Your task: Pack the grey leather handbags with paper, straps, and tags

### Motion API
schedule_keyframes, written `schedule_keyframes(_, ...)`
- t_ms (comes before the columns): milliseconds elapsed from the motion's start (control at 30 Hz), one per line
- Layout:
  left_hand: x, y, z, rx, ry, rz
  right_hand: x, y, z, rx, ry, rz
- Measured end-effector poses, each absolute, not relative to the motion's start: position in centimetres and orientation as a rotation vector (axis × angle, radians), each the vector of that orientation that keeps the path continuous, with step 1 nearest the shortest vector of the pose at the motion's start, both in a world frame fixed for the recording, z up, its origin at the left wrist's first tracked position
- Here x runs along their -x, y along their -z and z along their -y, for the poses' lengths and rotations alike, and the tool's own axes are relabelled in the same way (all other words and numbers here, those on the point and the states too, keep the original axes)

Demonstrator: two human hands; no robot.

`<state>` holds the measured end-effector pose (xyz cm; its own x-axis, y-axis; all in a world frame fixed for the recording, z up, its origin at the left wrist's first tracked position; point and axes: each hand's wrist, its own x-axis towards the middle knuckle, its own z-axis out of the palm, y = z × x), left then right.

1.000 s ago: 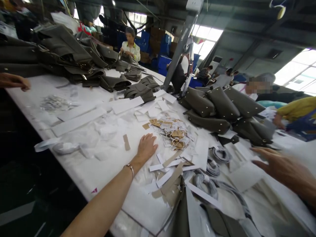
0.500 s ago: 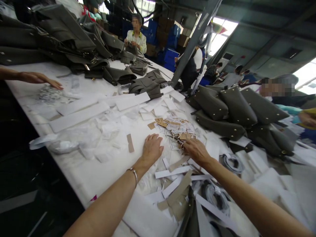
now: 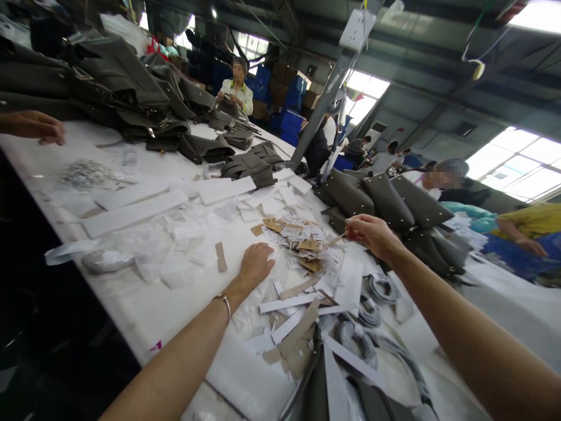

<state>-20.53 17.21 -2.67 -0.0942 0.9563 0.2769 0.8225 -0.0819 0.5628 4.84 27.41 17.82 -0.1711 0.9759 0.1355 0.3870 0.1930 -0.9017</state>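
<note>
My left hand (image 3: 255, 263), with a bracelet at the wrist, lies palm down on the white table (image 3: 175, 304), fingers loosely stretched and nothing in them. Just right of it is a heap of hang tags (image 3: 302, 234), brown and white with white strings. My right hand (image 3: 370, 234) is raised at the heap's right side, thumb and fingers pinched on a hang tag (image 3: 336, 240). Only a thin slip of that tag shows; my fingers hide the rest. A small brown card strip (image 3: 221, 257) lies left of my left hand.
Dark grey bags (image 3: 385, 202) are piled at right, with more bags (image 3: 118, 88) at back left. Card strips (image 3: 289, 304) and wrapped coiled straps (image 3: 355, 339) lie in front. Another person's hand (image 3: 35, 126) hovers at far left above small metal parts (image 3: 85, 174). A post (image 3: 313, 117) rises behind.
My right hand has lifted from the heap and moved right, drawing a tag out. My left hand stays on the table. The other person's hand has withdrawn leftward from the metal parts. The view has shifted.
</note>
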Motion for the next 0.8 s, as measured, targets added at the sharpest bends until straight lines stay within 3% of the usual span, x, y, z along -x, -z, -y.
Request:
schedule_keyframes(267, 20.9, 2.7, -18.1, -1.803, -1.264, -1.847, -5.0, -22.2, -25.1, 1.311, -0.896, 1.756)
schedule_keyframes(467, 21.4, 1.2, -17.8, -1.719, -1.516, -1.671, -5.2, -23.6, -19.9, 1.121, -1.174, 1.509)
schedule_keyframes(633, 19.3, -5.2, -15.3, -1.807, -1.485, -1.356, -5.8, -22.7, -14.1, 1.104, -1.400, 1.381)
schedule_keyframes(800, 12.9, -13.8, -10.4, -1.841, -1.201, -0.588, -6.0, -22.0, -8.2, 1.018, -1.535, 1.325)
